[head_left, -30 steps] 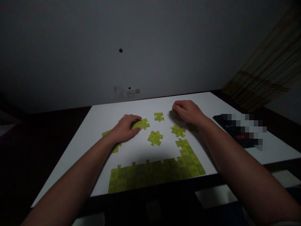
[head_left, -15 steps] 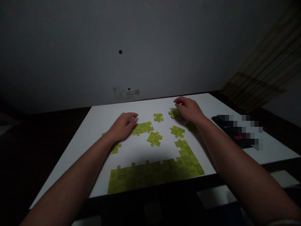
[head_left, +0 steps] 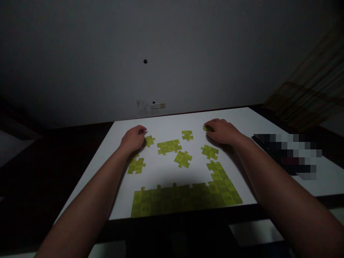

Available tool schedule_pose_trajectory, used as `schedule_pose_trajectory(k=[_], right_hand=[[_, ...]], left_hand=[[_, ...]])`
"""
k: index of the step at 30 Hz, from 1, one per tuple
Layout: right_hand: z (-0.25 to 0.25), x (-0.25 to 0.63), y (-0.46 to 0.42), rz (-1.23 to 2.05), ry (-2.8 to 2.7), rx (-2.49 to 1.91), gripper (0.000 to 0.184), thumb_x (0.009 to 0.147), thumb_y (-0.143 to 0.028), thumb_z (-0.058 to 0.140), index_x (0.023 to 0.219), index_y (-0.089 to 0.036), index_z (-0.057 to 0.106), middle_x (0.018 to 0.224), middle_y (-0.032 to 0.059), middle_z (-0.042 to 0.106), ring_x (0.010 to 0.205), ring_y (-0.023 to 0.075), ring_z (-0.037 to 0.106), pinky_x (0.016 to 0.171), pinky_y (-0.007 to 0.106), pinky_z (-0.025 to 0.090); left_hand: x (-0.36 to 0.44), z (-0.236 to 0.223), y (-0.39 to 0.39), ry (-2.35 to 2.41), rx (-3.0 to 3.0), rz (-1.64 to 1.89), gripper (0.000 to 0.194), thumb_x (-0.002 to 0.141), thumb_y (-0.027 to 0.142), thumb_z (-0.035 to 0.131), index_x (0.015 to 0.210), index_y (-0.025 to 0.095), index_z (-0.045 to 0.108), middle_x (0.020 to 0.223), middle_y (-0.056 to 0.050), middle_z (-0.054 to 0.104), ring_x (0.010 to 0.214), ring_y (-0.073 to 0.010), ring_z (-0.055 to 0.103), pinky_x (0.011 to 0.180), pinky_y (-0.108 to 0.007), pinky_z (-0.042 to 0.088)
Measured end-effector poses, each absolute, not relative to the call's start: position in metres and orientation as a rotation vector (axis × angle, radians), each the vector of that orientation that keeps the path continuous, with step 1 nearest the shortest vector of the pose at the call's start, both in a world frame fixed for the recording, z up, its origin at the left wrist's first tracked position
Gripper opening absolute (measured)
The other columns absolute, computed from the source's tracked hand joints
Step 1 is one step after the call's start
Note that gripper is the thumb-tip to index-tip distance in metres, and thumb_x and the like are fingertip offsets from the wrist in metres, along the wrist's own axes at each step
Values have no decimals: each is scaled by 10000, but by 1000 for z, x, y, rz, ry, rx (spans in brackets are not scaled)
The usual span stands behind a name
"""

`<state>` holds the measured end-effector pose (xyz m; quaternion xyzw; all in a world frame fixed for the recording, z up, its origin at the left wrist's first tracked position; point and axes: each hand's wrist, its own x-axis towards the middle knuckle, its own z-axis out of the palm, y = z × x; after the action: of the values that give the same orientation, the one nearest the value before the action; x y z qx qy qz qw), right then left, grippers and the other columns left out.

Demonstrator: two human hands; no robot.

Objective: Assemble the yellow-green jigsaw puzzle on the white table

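Yellow-green jigsaw pieces lie on a white table (head_left: 172, 123). An L-shaped joined section (head_left: 185, 195) runs along the near edge and up the right side. My left hand (head_left: 133, 138) rests curled on the table, its fingertips on a small loose piece (head_left: 149, 141). My right hand (head_left: 223, 131) lies knuckles up over another piece (head_left: 207, 128) at the far right, fingers curled on it. Between the hands sit a joined pair (head_left: 169, 146) and single pieces (head_left: 187, 135), (head_left: 183, 158), (head_left: 210, 151). One more piece (head_left: 136, 166) lies beside my left forearm.
A dark flat object (head_left: 285, 154), partly blurred out, lies on the table's right side. A grey wall with a small socket plate (head_left: 158, 105) stands behind the table. A curtain (head_left: 314, 89) hangs at the far right. The room is dim.
My left hand has let go of the joined pair and moved left onto a small piece. My right hand has settled down over the far-right piece. The view has shifted slightly.
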<state>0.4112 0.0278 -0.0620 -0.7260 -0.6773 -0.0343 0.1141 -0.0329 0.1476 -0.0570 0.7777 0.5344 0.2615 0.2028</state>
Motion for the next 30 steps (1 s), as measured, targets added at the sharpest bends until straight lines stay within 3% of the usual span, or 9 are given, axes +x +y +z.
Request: schedule_pose_trajectory(k=[5,7,11,15,19,25,27,30], right_hand=[[-58,407,27,-111,-1936,-2144,460,955,-371,682,1350,-199,842,1494,235,736,1355,516,630,1120,693,521],[-53,397,26,-117,-1949,-2034,474,996,-389,654,1386,-179,823,1543,229,717,1423,510,591,1176,686,488],[-48,369,24,-70,-2006,-1850,487,1068,-409,603,1467,-185,769,1514,190,752,1426,447,597,1206,616,490],[-54,347,24,-87,-2140,-1818,508,1095,-495,610,1499,-218,744,1566,175,724,1437,449,581,1240,628,466],[-64,344,27,-64,-2235,-1829,496,1113,-565,599,1458,-251,768,1549,182,720,1461,449,562,1259,622,441],[-64,345,31,75,-2209,-1793,376,1067,-454,674,1345,-233,795,1468,193,747,1426,444,581,1263,608,438],[-63,343,31,92,-2180,-1805,331,1050,-425,691,1296,-231,796,1412,195,760,1400,441,590,1253,602,451],[-61,342,31,116,-2148,-1809,251,1032,-362,702,1222,-224,791,1329,188,773,1372,422,607,1254,574,460]], left_hand=[[-40,-50,145,1182,2299,499,743,731,364,838,1458,235,758,1343,-180,804,1110,-354,765,1031,-543,610],[-41,-49,143,1141,2308,470,798,735,400,852,1507,234,735,1378,-187,789,1148,-359,760,1058,-555,607],[-38,-49,139,1093,2247,470,772,767,376,826,1515,220,718,1450,-193,759,1249,-358,748,1143,-563,583],[-31,-48,133,1009,2266,510,752,768,331,815,1507,241,712,1492,-161,723,1355,-351,708,1235,-559,538],[-26,-45,127,993,2364,534,760,761,293,802,1514,258,713,1451,-131,674,1332,-335,695,1251,-553,533],[-23,-43,126,1039,2370,661,679,783,252,788,1460,269,743,1439,-125,691,1338,-328,673,1245,-550,528],[-20,-45,126,1053,2294,694,642,819,283,794,1457,249,743,1404,-126,737,1247,-312,709,1171,-534,570],[-16,-48,126,1085,2146,684,630,875,340,790,1487,200,732,1144,-101,797,940,-249,735,937,-460,630]])
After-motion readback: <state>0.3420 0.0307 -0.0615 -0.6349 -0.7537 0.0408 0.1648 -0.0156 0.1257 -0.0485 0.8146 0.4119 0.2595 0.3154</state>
